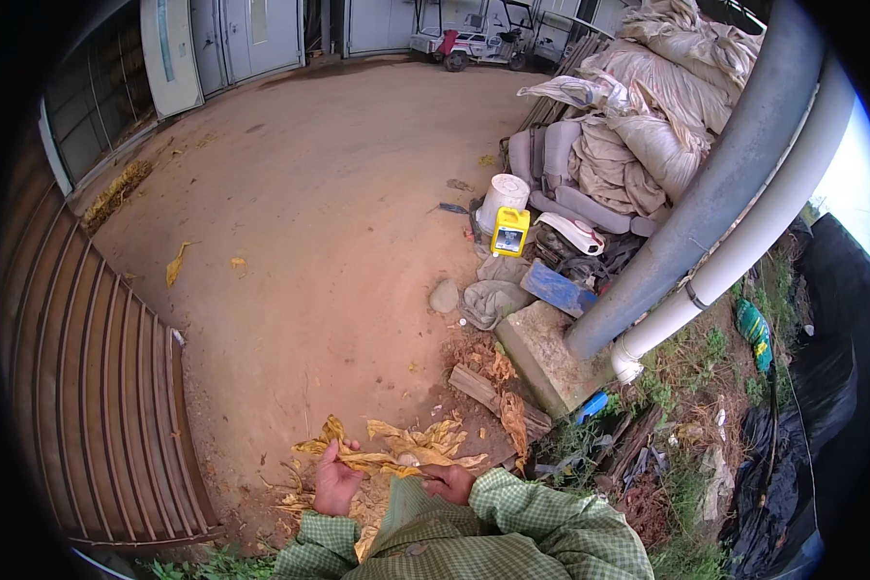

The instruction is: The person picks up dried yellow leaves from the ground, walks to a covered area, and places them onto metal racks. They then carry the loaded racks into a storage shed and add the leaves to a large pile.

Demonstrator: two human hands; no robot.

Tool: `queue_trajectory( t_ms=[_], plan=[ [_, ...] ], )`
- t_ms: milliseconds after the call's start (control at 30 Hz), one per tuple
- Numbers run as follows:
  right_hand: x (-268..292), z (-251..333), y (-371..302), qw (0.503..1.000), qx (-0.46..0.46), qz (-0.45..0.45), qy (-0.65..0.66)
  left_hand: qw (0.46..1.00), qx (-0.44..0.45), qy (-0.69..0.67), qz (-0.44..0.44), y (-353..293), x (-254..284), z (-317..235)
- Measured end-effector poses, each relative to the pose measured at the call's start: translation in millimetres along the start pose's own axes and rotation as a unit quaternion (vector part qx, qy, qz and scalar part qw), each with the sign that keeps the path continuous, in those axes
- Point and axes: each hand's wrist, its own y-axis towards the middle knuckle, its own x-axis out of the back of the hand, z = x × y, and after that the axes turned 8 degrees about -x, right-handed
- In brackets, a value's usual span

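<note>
Low in the head view, in front of my green checked shirt, a long dried yellow-brown leaf (377, 462) is stretched between my hands. My left hand (335, 480) pinches it toward its left part, palm turned up. The right hand (448, 482) is closed around the other end, its fingers partly hidden. Behind the held leaf, more dried leaves (433, 437) lie in a loose heap on the dirt. Stalks and scraps (295, 495) are scattered beside my left wrist.
A corrugated metal panel (106, 387) stands at left. At right are a concrete block (541, 353) under two thick pipes (715, 227), a wooden log (498, 396), a yellow jug (510, 233), a white bucket (503, 196) and piled sacks (657, 97). A small cart (469, 43) stands far back.
</note>
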Motion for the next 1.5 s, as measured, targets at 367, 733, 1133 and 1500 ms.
queue_trajectory(
  t_ms=[367, 733, 1133, 1500],
  plan=[
    [106, 110, 212, 0.981, -0.005, 0.023, 0.19, 0.996, 0.009, -0.056, 0.062, 179, -134, -133],
    [137, 204, 527, 0.992, 0.034, -0.01, 0.121, 0.968, 0.186, 0.136, 0.102, 393, -213, -302],
    [285, 261, 782, 0.913, -0.099, 0.087, 0.385, 0.966, 0.164, 0.141, 0.144, 659, -348, -440],
    [390, 312, 1002, 0.947, -0.041, 0.025, 0.318, 0.97, 0.169, 0.154, 0.079, 885, -446, -533]
  ],
)
